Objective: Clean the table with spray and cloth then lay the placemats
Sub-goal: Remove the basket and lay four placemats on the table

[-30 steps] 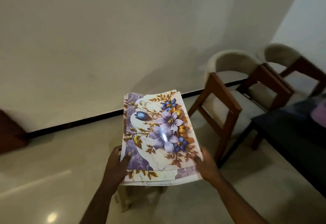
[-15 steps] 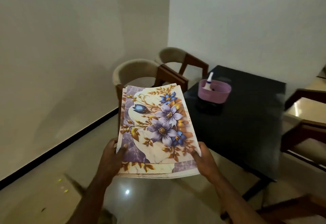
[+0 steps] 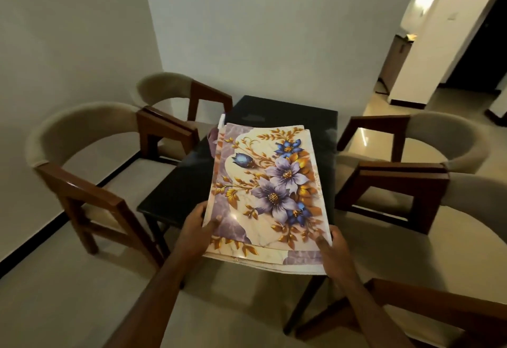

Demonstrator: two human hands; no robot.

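Stack of floral purple-and-gold placemats [image 3: 270, 191] held above the black rectangular bench [image 3: 189, 183], left hand [image 3: 196, 228] and right hand [image 3: 333, 246] gripping its near corners; none laid yet.

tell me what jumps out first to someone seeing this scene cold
The stack of floral placemats dominates the middle of the view, purple and blue flowers with gold leaves, gripped at its near corners by the left hand and the right hand. It is held above the near end of a black table, with beige chairs on both sides, such as the near left one.
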